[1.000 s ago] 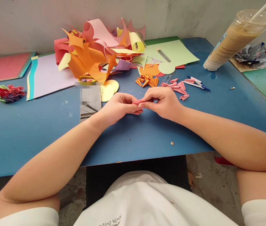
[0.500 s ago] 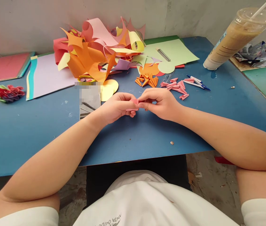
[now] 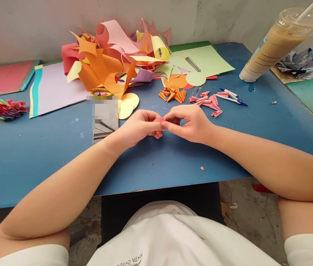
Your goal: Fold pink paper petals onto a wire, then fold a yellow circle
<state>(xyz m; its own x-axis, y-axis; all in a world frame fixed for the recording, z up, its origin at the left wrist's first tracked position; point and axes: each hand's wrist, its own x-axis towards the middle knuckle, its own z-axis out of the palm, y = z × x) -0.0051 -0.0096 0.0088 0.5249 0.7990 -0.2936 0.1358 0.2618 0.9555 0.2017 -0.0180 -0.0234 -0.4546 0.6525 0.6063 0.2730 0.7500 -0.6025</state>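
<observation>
Pink paper sits pinched in my left fingers; my right fingers, nearly closed, pinch its end above the desk.

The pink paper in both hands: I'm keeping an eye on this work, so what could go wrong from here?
The pink paper, pinched at the fingertips of the left hand and right hand, could slip or crease. The right hand might brush the pink cones just beyond it. The cup of drink, if knocked, could wet the light green sheet.
</observation>
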